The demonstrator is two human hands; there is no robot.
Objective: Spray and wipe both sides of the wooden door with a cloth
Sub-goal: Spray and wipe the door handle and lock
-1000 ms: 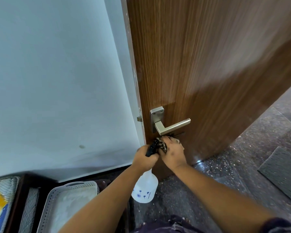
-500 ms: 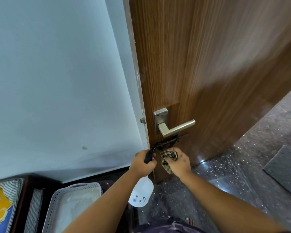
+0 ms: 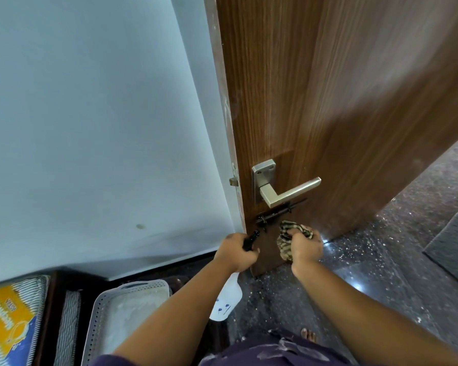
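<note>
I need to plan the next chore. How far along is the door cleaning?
Done: cannot tell; the door shows only a faint sheen. In hand: the right hand holds the cloth low on the door below the handle, while the left hand grips the spray bottle. Left: the door's other side, out of view.

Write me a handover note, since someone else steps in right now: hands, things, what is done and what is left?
Left hand: grips the black trigger head of the white plastic spray bottle, which hangs below the fist.
Right hand: grips the crumpled striped cloth low against the brown wooden door, below the silver lever handle and black sliding bolt.
Done: cannot tell how much of this face is wiped.
Left: finish this face as needed, then spray and wipe the other side, which is out of view.
</note>
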